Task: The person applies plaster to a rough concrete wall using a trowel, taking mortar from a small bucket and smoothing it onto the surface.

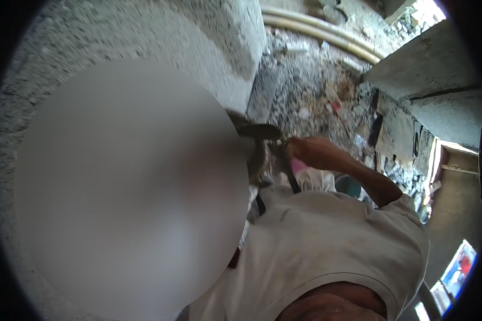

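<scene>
My right hand (309, 152) is closed around the handle end of a trowel, its arm bent in from the right. The trowel's dark blade (261, 131) points left toward a rough grey wall (209, 32). Just below the blade is a grey-brown surface (256, 163), partly cut off by a large blurred disc; I cannot tell what it is. My left hand does not show; the disc covers the whole left middle of the picture. My light shirt (326, 230) fills the lower right.
Rubble (310, 91) covers the ground beyond my hand. Two long pale poles (326, 31) lie at the far side. A greenish bucket (348, 185) stands below my right forearm, beside a white and pink bundle (315, 178). A grey concrete block wall (428, 80) rises at the right.
</scene>
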The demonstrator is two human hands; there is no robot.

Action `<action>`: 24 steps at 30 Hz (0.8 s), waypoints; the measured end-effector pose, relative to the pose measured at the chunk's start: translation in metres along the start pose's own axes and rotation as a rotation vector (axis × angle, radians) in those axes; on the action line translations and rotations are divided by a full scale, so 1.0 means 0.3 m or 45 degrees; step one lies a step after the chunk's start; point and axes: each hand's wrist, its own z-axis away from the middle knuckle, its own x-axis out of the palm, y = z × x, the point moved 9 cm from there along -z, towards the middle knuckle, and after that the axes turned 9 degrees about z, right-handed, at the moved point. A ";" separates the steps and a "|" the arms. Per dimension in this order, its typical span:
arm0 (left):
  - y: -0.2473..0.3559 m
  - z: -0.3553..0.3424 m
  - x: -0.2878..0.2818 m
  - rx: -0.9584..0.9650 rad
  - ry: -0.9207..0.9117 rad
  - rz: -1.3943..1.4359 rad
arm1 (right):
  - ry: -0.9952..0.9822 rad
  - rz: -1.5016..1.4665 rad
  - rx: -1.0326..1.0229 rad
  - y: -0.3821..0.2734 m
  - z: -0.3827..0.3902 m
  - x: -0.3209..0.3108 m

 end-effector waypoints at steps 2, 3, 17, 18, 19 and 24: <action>0.025 -0.020 0.056 0.001 -0.082 0.036 | -0.036 -0.029 0.070 0.056 -0.005 0.050; 0.054 -0.021 0.091 0.071 -0.145 0.011 | -0.001 -0.040 0.139 0.094 -0.008 0.061; 0.107 -0.081 0.433 0.073 -0.500 0.151 | -0.210 -1.086 0.117 0.199 -0.013 0.163; 0.086 -0.091 0.440 0.019 -0.516 0.132 | -0.184 -1.033 0.152 0.192 0.011 0.146; 0.076 -0.112 0.453 0.042 -0.533 0.129 | -0.150 -0.971 0.182 0.196 0.004 0.121; -0.043 -0.154 0.374 -0.049 -0.217 0.253 | -0.085 -1.203 0.143 0.142 0.032 0.112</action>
